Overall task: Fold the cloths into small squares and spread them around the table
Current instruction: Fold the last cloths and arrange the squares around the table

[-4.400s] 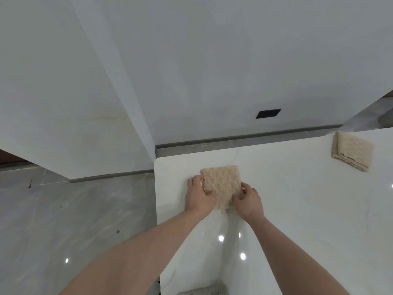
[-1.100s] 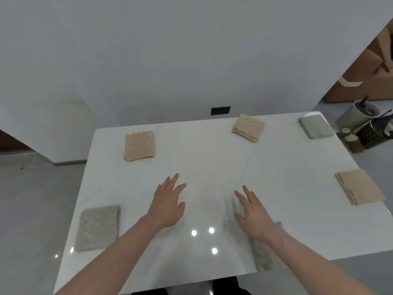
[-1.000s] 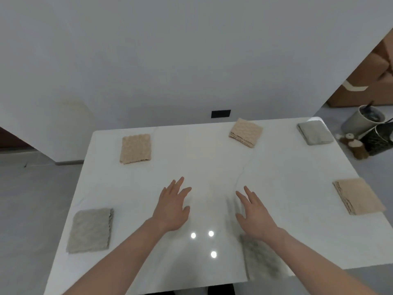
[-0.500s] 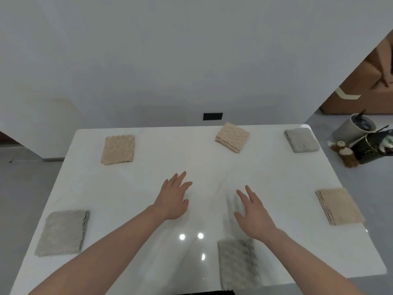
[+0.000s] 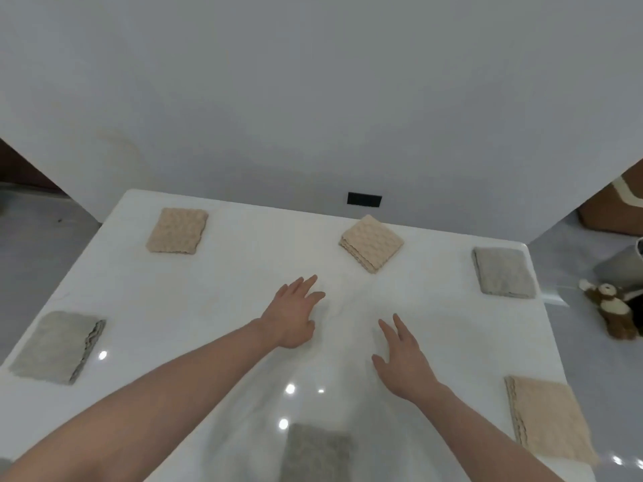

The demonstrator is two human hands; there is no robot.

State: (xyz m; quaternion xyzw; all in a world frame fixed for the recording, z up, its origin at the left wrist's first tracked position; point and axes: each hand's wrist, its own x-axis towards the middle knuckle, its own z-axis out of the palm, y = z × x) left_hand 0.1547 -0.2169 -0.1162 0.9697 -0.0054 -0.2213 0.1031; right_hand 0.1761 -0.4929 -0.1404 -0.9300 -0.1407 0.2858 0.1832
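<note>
Several folded cloth squares lie spread over the white table. A beige one sits at the far left and another beige one at the far middle. A grey one is at the far right corner. At the left edge lies a grey one, at the right edge a beige one, and at the near edge a grey one. My left hand and my right hand hover flat over the table's middle, fingers apart, holding nothing.
A white wall with a black socket stands behind the table. On the grey floor to the right are a brown soft toy, a grey bucket and a cardboard box.
Earlier both hands pressed the beige cloth at the far left corner; they have let it go and drawn back to the table's middle. In the last second only the view has shifted.
</note>
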